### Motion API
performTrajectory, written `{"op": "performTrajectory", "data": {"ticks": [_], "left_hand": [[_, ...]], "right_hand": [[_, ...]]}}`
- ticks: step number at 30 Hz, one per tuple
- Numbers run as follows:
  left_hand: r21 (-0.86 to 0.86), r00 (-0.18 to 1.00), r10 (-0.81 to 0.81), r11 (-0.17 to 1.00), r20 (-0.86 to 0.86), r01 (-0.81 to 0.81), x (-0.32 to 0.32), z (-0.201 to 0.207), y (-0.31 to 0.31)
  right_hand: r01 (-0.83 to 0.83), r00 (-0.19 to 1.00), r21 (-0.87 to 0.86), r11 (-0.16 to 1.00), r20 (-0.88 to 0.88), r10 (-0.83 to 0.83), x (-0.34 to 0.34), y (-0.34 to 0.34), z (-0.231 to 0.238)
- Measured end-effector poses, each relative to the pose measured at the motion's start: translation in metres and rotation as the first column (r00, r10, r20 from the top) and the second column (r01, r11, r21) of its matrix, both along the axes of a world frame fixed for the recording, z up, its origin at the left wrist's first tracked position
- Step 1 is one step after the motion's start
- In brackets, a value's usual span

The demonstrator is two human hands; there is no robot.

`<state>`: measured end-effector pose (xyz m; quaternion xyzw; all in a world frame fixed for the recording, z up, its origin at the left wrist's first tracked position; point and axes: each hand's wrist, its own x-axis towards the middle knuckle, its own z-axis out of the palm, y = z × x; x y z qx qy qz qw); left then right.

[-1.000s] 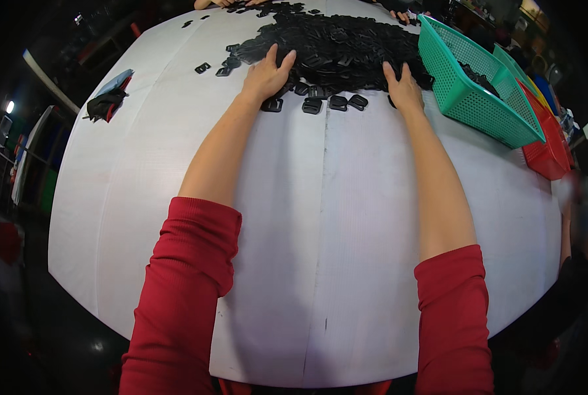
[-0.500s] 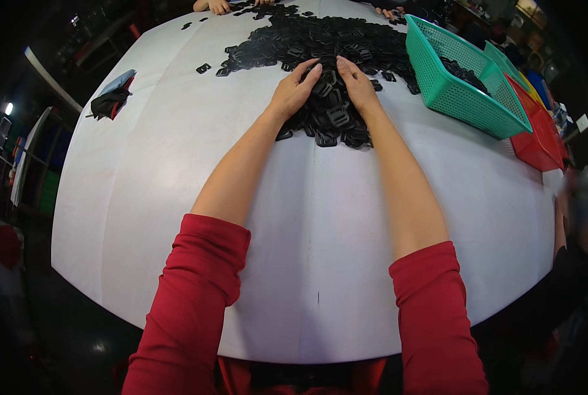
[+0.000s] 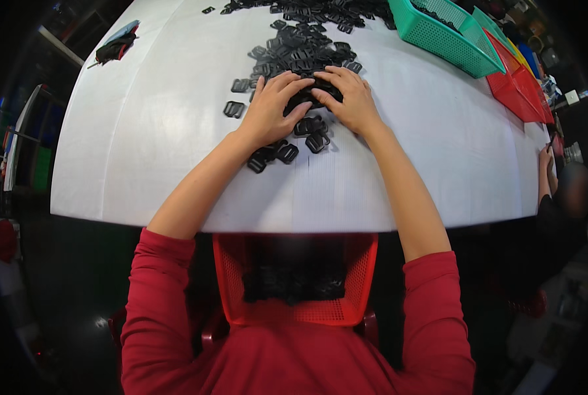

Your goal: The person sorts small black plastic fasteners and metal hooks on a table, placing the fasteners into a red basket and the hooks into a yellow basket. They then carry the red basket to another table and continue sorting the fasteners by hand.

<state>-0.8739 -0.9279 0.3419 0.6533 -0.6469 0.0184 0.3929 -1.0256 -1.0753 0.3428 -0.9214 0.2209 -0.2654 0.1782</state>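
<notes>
A loose pile of black plastic strap buckles (image 3: 300, 52) stretches over the white table (image 3: 168, 105) toward me. On its near end lies my left hand (image 3: 271, 110), fingers spread and curved over the pieces. My right hand (image 3: 350, 102) faces it from the other side, open too, its fingers reaching over more of them. Buckles fill the gap between the two hands and are partly hidden beneath them. Several loose buckles (image 3: 287, 153) lie closer to me, below my palms. Under the table's near edge sits a red plastic basket (image 3: 365, 283), with dark pieces inside.
A larger heap of black buckles (image 3: 333, 9) covers the far side. Far right, a green basket (image 3: 439, 46) with black pieces stands beside a red basket (image 3: 519, 89). A bundle of cloth (image 3: 117, 46) lies far left. Another person's arm (image 3: 544, 171) shows at the right edge.
Both hands have come back toward me from the big heap, drawing a spread of buckles along. The view has tilted down, so the red basket below the table edge now shows.
</notes>
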Motion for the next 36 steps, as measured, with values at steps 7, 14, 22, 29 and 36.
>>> {"op": "performTrajectory", "data": {"ticks": [7,14,22,29,36], "left_hand": [[0.009,0.993,0.079,0.997,-0.090,-0.078,-0.031,0.029,0.117],[-0.141,0.952,0.259,0.949,-0.163,-0.282,-0.050,0.025,0.163],[0.034,0.945,0.326,0.945,-0.041,-0.325,-0.067,0.021,0.184],[0.039,0.975,0.180,0.982,0.132,-0.186,-0.080,0.024,0.139],[-0.019,0.973,0.173,0.985,0.154,-0.172,-0.071,0.013,0.123]], "right_hand": [[-0.019,1.000,-0.081,0.997,0.013,0.020,-0.076,0.106,0.030],[0.119,0.982,-0.133,0.984,0.160,-0.097,-0.101,0.176,0.016],[0.181,0.983,-0.182,0.966,0.072,-0.170,-0.067,0.192,0.015],[0.233,0.963,0.050,0.971,0.125,-0.238,-0.079,0.185,0.032],[0.274,0.961,0.096,0.957,0.019,-0.277,-0.127,0.168,0.041]]}}
